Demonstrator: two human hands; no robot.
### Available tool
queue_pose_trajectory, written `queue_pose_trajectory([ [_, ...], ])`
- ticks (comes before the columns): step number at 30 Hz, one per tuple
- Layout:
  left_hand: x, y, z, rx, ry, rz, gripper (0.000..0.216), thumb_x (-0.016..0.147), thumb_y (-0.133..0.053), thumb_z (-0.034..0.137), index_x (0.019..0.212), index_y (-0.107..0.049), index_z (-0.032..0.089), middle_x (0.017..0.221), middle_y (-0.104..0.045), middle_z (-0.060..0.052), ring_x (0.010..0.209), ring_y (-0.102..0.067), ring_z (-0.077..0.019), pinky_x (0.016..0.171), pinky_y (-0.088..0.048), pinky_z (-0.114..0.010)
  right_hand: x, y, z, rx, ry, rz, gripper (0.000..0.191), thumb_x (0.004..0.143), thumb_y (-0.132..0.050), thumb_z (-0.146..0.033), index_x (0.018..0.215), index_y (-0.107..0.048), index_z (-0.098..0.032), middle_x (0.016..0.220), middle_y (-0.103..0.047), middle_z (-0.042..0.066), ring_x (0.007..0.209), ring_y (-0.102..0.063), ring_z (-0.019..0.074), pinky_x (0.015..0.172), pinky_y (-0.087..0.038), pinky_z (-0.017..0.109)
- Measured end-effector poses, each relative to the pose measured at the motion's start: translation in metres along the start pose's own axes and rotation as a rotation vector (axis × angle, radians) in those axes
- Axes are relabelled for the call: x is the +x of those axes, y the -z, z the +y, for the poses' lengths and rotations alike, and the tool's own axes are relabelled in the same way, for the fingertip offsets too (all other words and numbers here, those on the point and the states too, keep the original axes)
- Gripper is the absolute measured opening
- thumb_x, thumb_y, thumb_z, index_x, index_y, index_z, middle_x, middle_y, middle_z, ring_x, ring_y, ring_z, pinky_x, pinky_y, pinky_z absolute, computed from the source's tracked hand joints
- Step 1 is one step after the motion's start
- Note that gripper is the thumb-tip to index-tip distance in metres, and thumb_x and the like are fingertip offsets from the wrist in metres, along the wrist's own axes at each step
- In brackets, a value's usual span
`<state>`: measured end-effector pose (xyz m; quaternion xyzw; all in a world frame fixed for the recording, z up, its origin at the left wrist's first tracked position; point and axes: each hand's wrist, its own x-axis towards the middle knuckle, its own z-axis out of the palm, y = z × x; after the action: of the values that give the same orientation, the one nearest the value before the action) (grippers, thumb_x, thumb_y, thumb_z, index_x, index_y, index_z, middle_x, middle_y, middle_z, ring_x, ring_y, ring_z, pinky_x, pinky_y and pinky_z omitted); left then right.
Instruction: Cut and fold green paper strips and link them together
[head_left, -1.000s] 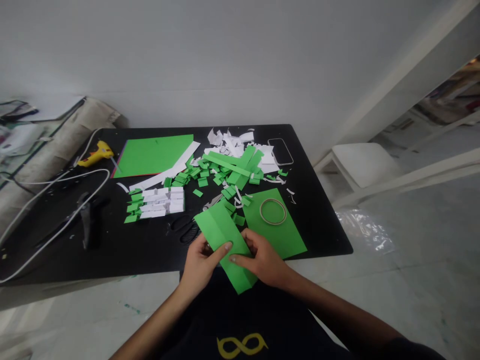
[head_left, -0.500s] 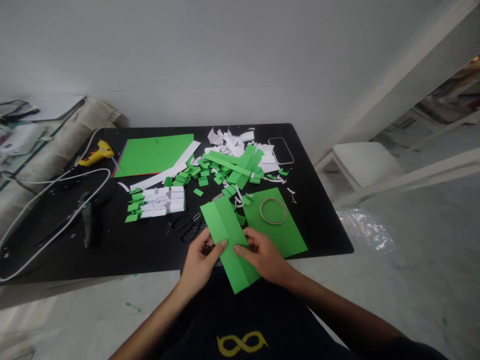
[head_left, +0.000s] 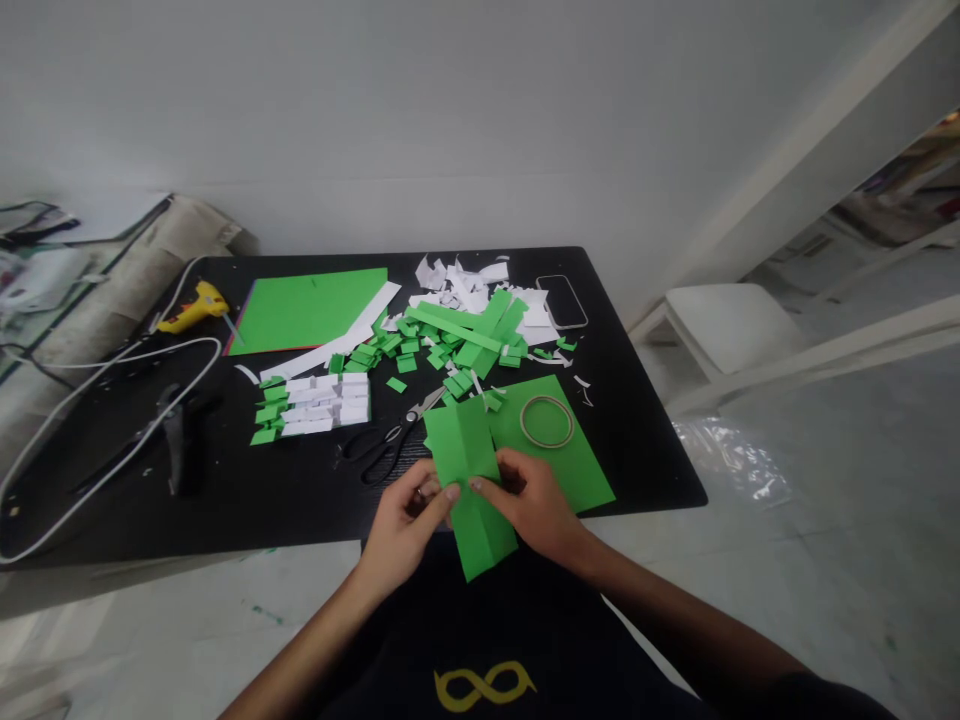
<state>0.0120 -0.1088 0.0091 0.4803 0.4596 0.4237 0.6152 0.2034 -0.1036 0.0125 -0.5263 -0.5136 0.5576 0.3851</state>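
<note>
A creased strip of green paper (head_left: 466, 450) is held over the table's front edge, between both hands. My left hand (head_left: 409, 515) pinches its left side, thumb on top and fingers behind. On the opposite side, my right hand (head_left: 534, 505) grips it the same way, its thumb near the middle crease. Black-handled scissors (head_left: 386, 442) lie just beyond my left hand. To the right, a roll of tape (head_left: 547, 421) rests on a green sheet (head_left: 581, 470), close to my right hand.
Folded green pieces (head_left: 390, 343), green strips (head_left: 480, 335) and white scraps (head_left: 465, 283) are heaped mid-table. A green-and-white paper piece (head_left: 322, 405) lies left. A yellow glue gun (head_left: 196, 308), white cable (head_left: 112, 465), stapler-like black tool (head_left: 175, 440) and phone (head_left: 562, 302) lie around.
The green paper strip has turned more upright and its top has shifted right, uncovering the scissor blades. Its centre crease looks more sharply bent. Both hands keep their hold.
</note>
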Motion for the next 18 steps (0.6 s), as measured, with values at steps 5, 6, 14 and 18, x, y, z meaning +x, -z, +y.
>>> queue_pose_trajectory([
  [5, 0.0, 0.005, -0.001, -0.053, -0.001, -0.034, 0.035, 0.096, -0.069, 0.052, 0.1, -0.072, 0.017, 0.067, -0.07, -0.001, 0.06, -0.067, -0.0182, 0.062, -0.054, -0.029, 0.002, 0.001, -0.005, 0.041, 0.028, 0.039, 0.021, 0.087, -0.076, -0.035, 0.076, -0.063, -0.022, 0.074, -0.068, -0.001, 0.068, -0.062, 0.0174, 0.066, -0.052, 0.031],
  [6, 0.001, 0.005, -0.002, -0.06, 0.004, -0.035, 0.035, 0.096, -0.07, 0.051, 0.1, -0.072, 0.017, 0.068, -0.07, -0.001, 0.06, -0.066, -0.0179, 0.062, -0.054, -0.029, 0.002, 0.001, -0.005, 0.055, 0.026, 0.04, 0.02, 0.086, -0.076, -0.035, 0.077, -0.065, -0.022, 0.076, -0.069, 0.0, 0.07, -0.064, 0.018, 0.068, -0.053, 0.032],
  [14, 0.003, -0.003, -0.006, -0.047, -0.013, -0.01, 0.041, 0.09, -0.076, 0.057, 0.091, -0.07, 0.017, 0.072, -0.06, 0.001, 0.067, -0.056, -0.0139, 0.065, -0.048, -0.024, 0.002, -0.002, -0.001, 0.066, 0.012, 0.057, 0.018, 0.084, -0.081, -0.035, 0.087, -0.071, -0.021, 0.084, -0.075, 0.002, 0.08, -0.071, 0.0209, 0.073, -0.056, 0.034],
  [18, 0.002, -0.006, -0.008, -0.04, 0.029, -0.023, 0.041, 0.09, -0.075, 0.057, 0.094, -0.069, 0.017, 0.075, -0.061, 0.0, 0.069, -0.056, -0.0146, 0.066, -0.046, -0.024, 0.002, -0.004, -0.001, 0.105, -0.009, 0.059, 0.025, 0.08, -0.085, -0.038, 0.084, -0.068, -0.021, 0.081, -0.071, 0.0, 0.075, -0.066, 0.0184, 0.069, -0.054, 0.032],
])
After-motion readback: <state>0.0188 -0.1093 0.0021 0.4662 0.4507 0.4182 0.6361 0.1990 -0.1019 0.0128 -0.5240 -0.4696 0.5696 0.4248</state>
